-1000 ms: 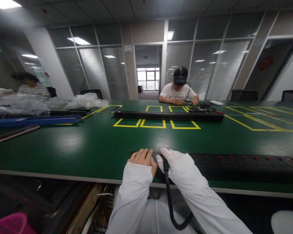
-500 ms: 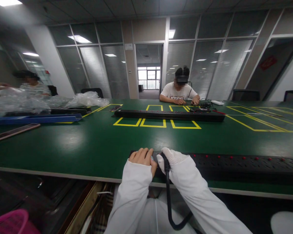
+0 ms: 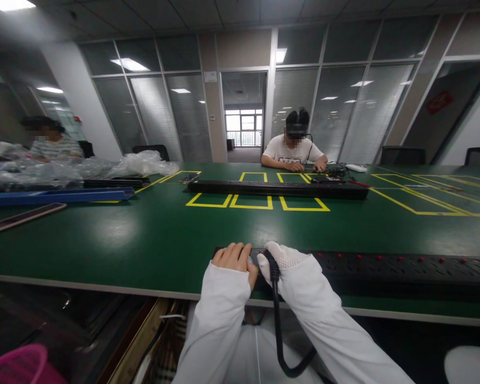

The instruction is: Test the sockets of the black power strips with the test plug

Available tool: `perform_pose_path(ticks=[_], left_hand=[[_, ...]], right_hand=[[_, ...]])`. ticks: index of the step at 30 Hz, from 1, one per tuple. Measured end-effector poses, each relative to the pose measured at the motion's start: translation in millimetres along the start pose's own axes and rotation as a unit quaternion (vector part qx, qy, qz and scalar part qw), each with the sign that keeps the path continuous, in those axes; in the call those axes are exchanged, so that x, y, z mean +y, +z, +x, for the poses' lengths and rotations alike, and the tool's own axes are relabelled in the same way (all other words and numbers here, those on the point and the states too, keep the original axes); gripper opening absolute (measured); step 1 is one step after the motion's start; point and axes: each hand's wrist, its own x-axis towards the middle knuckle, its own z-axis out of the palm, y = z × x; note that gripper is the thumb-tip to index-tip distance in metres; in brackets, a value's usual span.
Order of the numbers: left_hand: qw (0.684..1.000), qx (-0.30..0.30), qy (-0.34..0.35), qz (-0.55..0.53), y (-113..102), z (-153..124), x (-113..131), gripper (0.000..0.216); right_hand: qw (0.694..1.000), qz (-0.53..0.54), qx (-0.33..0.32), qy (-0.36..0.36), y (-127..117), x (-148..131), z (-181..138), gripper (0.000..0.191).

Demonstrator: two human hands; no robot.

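A long black power strip point(image 3: 388, 274) with a row of red dots along its top lies near the front edge of the green table. My bare left hand point(image 3: 234, 261) is closed over its left end, fingers across the top and thumb on the near side. Close beside it, my right hand point(image 3: 286, 258) wears a white dotted glove and is closed around the ribbed end of a thick black power cord point(image 3: 277, 320), resting against the strip. The cord bends down over the table edge towards my lap. Where it meets the strip is hidden by my hands.
Across the table point(image 3: 164, 240) lies a second black power strip point(image 3: 278, 189) over yellow tape outlines. Blue channel point(image 3: 60, 196), a phone point(image 3: 26, 216) and plastic wrap point(image 3: 140, 162) are at left. A person point(image 3: 294, 149) sits opposite; a pink basket point(image 3: 18, 362) stands below.
Both my hands keep the same hold on the strip and cord, with barely any shift. At the far left, a person's raised arm has come down and the plastic there sits lower.
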Motion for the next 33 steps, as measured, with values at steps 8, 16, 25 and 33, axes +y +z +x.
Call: perform_pose_path(ticks=[8,16,25,33], left_hand=[[1.000,0.007,-0.005,0.003,0.7,0.5,1.3,0.037],[1.000,0.003,-0.011,0.000,-1.3,1.3,2.9,0.037],[1.000,0.007,-0.010,0.000,0.5,0.4,2.1,0.037],[1.000,0.008,-0.009,0.003,-0.2,0.7,2.3,0.036]], right_hand=[[1.000,0.002,-0.001,-0.003,0.9,0.5,0.3,0.043],[1.000,0.005,-0.003,-0.003,0.7,1.2,0.2,0.040],[1.000,0.003,0.003,-0.004,-0.1,1.4,-0.2,0.042],[1.000,-0.003,0.007,-0.001,-0.7,0.9,-1.1,0.044]])
